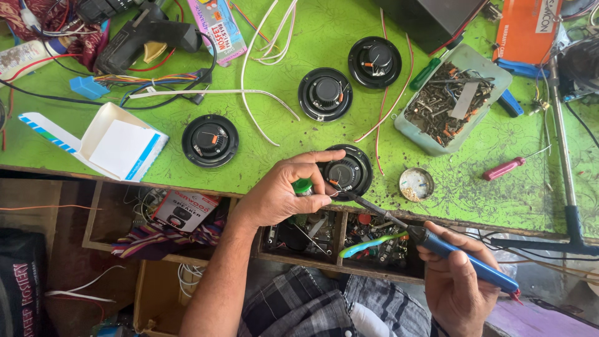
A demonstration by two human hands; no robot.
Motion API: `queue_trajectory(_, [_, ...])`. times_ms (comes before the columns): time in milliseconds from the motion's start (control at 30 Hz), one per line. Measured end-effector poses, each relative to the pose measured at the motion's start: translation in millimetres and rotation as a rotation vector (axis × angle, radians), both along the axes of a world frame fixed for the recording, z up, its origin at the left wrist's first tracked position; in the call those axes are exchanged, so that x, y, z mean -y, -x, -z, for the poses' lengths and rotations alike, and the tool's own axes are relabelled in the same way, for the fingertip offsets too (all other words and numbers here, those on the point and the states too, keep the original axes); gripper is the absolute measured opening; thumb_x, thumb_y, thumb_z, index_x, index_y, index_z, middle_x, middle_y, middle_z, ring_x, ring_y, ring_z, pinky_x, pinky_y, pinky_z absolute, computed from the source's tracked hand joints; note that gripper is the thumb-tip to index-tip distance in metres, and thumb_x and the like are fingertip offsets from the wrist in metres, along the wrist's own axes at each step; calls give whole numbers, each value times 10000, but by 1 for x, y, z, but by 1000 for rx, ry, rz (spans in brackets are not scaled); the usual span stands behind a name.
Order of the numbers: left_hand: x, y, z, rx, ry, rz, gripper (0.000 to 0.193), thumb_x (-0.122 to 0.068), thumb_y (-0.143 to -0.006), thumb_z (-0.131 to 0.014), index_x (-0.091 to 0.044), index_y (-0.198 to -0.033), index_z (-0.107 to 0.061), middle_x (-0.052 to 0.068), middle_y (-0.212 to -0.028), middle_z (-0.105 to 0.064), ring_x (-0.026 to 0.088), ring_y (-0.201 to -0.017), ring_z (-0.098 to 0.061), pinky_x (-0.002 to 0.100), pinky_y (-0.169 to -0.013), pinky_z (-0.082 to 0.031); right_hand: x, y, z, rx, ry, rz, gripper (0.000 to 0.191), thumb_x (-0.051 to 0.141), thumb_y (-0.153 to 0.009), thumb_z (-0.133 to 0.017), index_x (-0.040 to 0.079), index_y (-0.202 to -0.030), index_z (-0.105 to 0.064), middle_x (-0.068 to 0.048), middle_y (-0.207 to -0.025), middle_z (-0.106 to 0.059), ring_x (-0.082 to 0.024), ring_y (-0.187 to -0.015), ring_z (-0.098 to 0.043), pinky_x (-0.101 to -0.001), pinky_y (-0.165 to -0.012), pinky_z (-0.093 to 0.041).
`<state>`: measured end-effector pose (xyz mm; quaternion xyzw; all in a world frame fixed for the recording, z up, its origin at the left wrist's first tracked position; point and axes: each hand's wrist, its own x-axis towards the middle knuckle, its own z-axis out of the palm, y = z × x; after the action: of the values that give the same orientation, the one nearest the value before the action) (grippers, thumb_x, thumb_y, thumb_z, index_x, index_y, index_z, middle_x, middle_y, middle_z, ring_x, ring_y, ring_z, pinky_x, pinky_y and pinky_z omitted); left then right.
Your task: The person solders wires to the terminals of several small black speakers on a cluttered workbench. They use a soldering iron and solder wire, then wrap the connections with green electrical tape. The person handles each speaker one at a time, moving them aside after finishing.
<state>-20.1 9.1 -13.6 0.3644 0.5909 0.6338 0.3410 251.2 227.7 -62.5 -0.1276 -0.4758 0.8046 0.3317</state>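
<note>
Presently, head view, single entry: a small round black speaker (348,171) is being steadied at the near edge of the green workbench (293,134) by the left hand (284,193), whose fingers are being curled around a little green-capped item (302,186) while the thumb and fingertips are being pressed against the speaker's rim. A blue-handled soldering iron (458,253) is being gripped in the clenched right hand (458,281), and its tip is being held at the speaker's terminal, where a thin wire end appears to be touched; whether the joint is finished cannot be told. Three further speakers are being kept on the bench: one (210,140) to the left, one (325,94) in the middle, one (374,61) farther back, each with small orange-marked leads showing, so these are being judged as already wired or waiting, which of the two is not clear. Loose white wires (262,93) and thin red wires (380,118) are being left strewn between them. Room for moving is being limited: the worked speaker is sitting right at the bench lip, with open parts drawers (340,237) just below; a small round tin (416,184) is lying just beside it on the right, a red-handled screwdriver (505,168) and a tray of screws (452,100) farther right, an open white carton (112,143) well to the left. Bare green surface is being left mainly behind the worked speaker.
</note>
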Motion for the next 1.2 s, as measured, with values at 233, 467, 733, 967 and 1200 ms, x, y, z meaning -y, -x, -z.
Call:
queue_trajectory(233, [0, 0, -1, 4, 11, -10, 168, -152, -864, -800, -46, -842, -671, 139, -1557, -561, 165, -1068, -741, 330, -938, -608, 0, 0, -1, 8, 0, 1, 297, 109, -1122, -596, -153, -1257, -563, -396, -1270, -630, -337, -1011, -730, -439, -1003, -587])
queue_trajectory(467, [-1, -1, -2, -36, 26, -28, 156, -157, -839, -814, -63, -817, -692, 129, -1543, -577, 218, -1290, -657, 361, -1030, -570, -1, 0, 0, 16, 7, 5, 293, 101, -1118, -595, -155, -1259, -565, -396, -1270, -629, -337, -1013, -728, -439, -999, -587])
queue_trajectory(733, [0, 0, -1, -201, -37, -34, 136, -108, -863, -826, -36, -854, -711, 157, -1549, -583, 250, -1384, -599, 390, -1117, -499, 0, 1, -1, 10, 10, 3, 290, 91, -1113, -593, -155, -1264, -568, -397, -1266, -628, -349, -1016, -726, -447, -992, -589])
queue_trajectory(967, [-1, -1, -4, 58, 85, -25, 145, -182, -819, -810, -87, -806, -702, 99, -1553, -576, 265, -1192, -698, 401, -1021, -573, 0, 1, -2, -11, -8, -3, 279, 82, -1120, -594, -154, -1267, -572, -400, -1269, -629, -353, -1026, -723, -429, -952, -585])
queue_trajectory(1200, [0, -1, -4, -129, 28, -37, 137, -157, -831, -826, -69, -848, -724, 135, -1537, -590, 249, -1394, -589, 398, -1131, -479, 0, -1, -2, -47, -16, 0, 271, 81, -1116, -602, -140, -1272, -574, -403, -1276, -629, -371, -1044, -722, -447, -955, -582])
